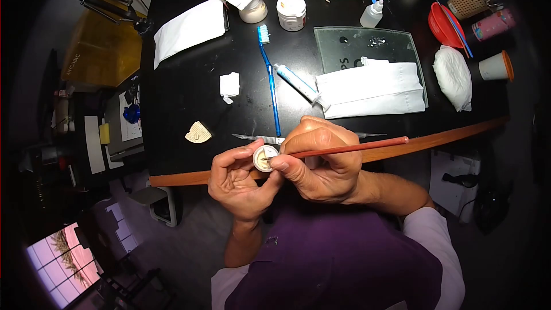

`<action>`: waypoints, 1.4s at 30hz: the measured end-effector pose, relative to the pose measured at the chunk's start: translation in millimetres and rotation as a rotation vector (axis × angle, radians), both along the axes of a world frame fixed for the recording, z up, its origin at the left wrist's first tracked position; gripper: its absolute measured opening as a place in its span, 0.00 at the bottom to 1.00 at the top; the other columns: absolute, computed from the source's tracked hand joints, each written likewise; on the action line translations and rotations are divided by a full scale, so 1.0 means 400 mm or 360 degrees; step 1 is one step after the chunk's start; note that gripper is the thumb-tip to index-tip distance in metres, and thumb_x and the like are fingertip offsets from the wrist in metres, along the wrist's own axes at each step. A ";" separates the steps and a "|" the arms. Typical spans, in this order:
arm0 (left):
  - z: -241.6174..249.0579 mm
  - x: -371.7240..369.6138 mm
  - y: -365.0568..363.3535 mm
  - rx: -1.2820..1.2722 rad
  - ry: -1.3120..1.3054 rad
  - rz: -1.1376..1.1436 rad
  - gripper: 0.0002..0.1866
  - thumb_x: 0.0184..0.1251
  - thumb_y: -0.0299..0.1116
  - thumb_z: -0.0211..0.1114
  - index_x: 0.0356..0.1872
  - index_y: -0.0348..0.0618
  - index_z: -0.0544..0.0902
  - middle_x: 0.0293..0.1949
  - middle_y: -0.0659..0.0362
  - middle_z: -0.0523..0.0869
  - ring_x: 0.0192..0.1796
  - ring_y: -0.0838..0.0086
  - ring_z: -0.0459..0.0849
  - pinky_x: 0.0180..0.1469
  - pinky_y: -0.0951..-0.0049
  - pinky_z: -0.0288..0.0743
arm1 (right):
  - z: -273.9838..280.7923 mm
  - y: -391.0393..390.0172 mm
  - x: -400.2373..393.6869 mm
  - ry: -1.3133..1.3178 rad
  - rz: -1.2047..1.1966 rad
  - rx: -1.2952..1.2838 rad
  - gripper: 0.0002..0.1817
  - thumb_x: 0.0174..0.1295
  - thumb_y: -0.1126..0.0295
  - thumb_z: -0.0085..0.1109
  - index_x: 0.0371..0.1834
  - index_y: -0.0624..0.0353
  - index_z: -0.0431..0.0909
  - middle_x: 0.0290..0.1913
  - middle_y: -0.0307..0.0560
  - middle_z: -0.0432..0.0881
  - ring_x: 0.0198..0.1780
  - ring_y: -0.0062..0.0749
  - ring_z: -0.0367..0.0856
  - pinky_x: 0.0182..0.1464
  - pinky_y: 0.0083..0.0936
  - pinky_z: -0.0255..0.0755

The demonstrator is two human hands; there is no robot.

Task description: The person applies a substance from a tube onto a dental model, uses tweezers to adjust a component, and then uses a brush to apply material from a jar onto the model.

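My left hand (242,186) pinches a small round white container (257,152) between thumb and fingers, just over the table's front edge. Inside the container is a pale cream-coloured material. Closed around a thin brush (367,147) with a reddish handle is my right hand (324,166). The brush's tip points into the container, but its contact with the material is too small to make out. Behind my hands lies a slim metal instrument (268,139), partly hidden by the right hand. A beige textured piece (198,132) lies to the left.
A blue toothbrush (271,89) and a syringe (298,84) lie beyond my hands. Folded white paper (373,93) covers part of a glass slab (396,43). Farther back stand a white jar (291,14) and a dropper bottle (372,15). A red bowl (443,28) sits at right.
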State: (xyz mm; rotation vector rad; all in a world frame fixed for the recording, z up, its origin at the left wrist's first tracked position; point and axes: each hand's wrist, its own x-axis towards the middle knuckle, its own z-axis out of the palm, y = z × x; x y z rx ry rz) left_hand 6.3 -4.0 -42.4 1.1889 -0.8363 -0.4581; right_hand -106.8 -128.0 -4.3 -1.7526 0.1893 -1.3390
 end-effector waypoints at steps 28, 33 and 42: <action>0.008 -0.003 -0.003 0.0082 0.0013 0.0059 0.36 0.45 0.16 0.89 0.54 0.31 0.74 0.51 0.41 0.88 0.58 0.58 0.92 0.61 0.64 0.91 | -0.024 -0.002 0.005 -0.0024 0.0033 0.0072 0.12 0.66 0.71 0.79 0.39 0.61 0.82 0.29 0.45 0.87 0.25 0.27 0.81 0.28 0.24 0.71; 0.004 -0.003 -0.006 0.0039 0.0000 0.0053 0.36 0.44 0.15 0.89 0.54 0.31 0.74 0.51 0.41 0.88 0.58 0.58 0.92 0.60 0.64 0.92 | -0.025 -0.002 0.004 -0.0037 0.0047 0.0129 0.11 0.66 0.73 0.79 0.39 0.61 0.82 0.30 0.46 0.88 0.26 0.26 0.81 0.28 0.24 0.71; 0.002 -0.001 -0.007 0.0038 -0.0037 0.0053 0.36 0.43 0.14 0.88 0.54 0.31 0.74 0.51 0.41 0.87 0.58 0.58 0.92 0.60 0.64 0.92 | -0.026 0.001 0.004 -0.0008 0.0073 0.0180 0.10 0.66 0.74 0.78 0.39 0.63 0.82 0.29 0.46 0.87 0.26 0.26 0.81 0.29 0.23 0.71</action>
